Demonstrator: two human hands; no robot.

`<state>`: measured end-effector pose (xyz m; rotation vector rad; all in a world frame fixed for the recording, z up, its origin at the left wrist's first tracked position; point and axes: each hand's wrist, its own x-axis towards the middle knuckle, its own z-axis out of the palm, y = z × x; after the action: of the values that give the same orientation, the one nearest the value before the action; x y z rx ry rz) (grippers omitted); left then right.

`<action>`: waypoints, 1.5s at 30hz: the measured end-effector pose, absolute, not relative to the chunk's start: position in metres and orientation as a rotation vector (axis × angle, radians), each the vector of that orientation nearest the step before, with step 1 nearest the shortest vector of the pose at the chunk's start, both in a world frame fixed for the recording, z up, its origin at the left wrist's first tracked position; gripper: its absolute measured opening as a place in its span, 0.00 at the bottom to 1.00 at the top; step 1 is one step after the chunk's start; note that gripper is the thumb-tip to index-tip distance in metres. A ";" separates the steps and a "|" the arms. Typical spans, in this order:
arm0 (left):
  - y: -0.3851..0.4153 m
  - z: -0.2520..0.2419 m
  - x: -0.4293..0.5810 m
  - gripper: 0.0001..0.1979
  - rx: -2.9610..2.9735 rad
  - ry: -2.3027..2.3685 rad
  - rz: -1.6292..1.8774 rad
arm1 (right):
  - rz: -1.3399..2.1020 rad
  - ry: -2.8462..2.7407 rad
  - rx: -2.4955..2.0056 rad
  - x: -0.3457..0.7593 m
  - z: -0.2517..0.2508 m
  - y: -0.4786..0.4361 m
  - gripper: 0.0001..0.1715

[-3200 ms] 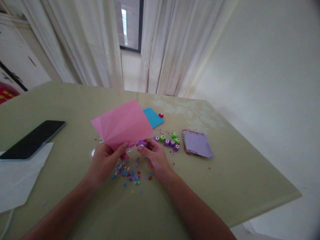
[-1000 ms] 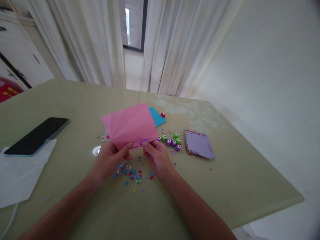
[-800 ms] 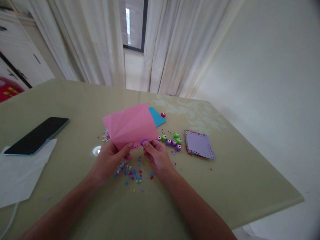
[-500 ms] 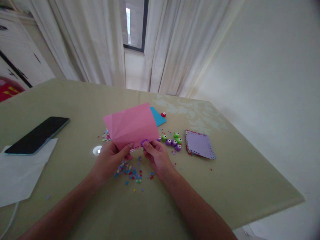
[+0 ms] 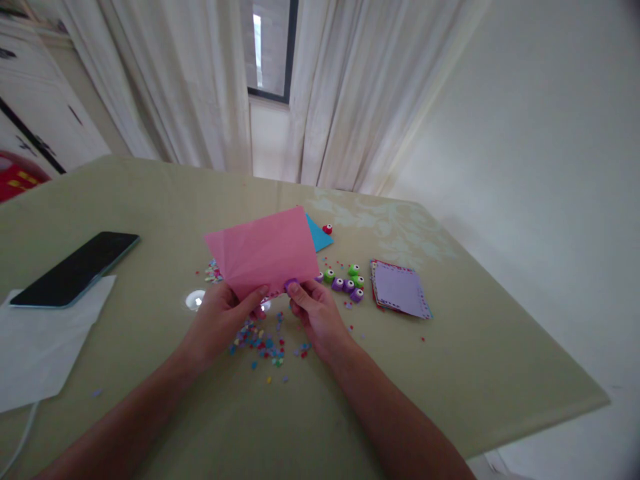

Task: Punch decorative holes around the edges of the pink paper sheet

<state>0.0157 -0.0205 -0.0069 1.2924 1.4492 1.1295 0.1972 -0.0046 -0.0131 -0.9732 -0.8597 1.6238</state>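
A sheet of pink paper [image 5: 265,250] is held up above the table, with a row of small punched holes along its near edge. My left hand [image 5: 217,317] is closed on the paper's lower left edge, thumb on top. At the lower right edge, my right hand [image 5: 317,313] pinches a small purple paper punch [image 5: 291,285] that sits over the paper's border; its underside is hidden by my fingers. Colourful punched paper bits [image 5: 263,343] lie scattered on the table below my hands.
Several purple and green punches [image 5: 349,285] stand to the right, a red punch [image 5: 327,229] farther back. Blue paper [image 5: 319,235] lies behind the pink sheet. A stack of punched paper squares [image 5: 400,290] is at right. A phone [image 5: 75,270] rests on white paper [image 5: 55,353] at left.
The pink paper has shifted and flattened slightly, showing a little more of its punched edge. My right hand stays on the purple punch, and the things on the table have not moved.
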 end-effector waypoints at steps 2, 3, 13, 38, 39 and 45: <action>-0.021 -0.006 0.016 0.24 1.289 1.455 1.125 | 1.625 -0.862 -0.981 0.197 -0.012 -0.005 0.25; -0.021 -0.005 0.016 0.23 1.285 1.454 1.123 | 1.619 -0.864 -0.981 0.197 -0.012 -0.006 0.24; -0.020 -0.005 0.018 0.24 1.269 1.494 1.117 | 1.584 -0.869 -1.005 0.196 -0.012 -0.005 0.25; -0.017 -0.002 0.010 0.23 1.246 1.634 1.298 | 0.755 -1.541 -1.289 0.208 -0.026 0.002 0.16; -0.017 -0.003 0.010 0.23 1.244 1.635 1.294 | 0.695 -1.615 -1.305 0.210 -0.025 0.002 0.16; -0.016 -0.005 0.010 0.24 1.203 1.596 1.317 | 0.494 -1.848 -1.427 0.215 -0.034 0.006 0.20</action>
<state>0.0096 -0.0157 -0.0054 1.2030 1.5956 1.3165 0.2151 0.0063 -0.0340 -1.4273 -1.8479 0.4939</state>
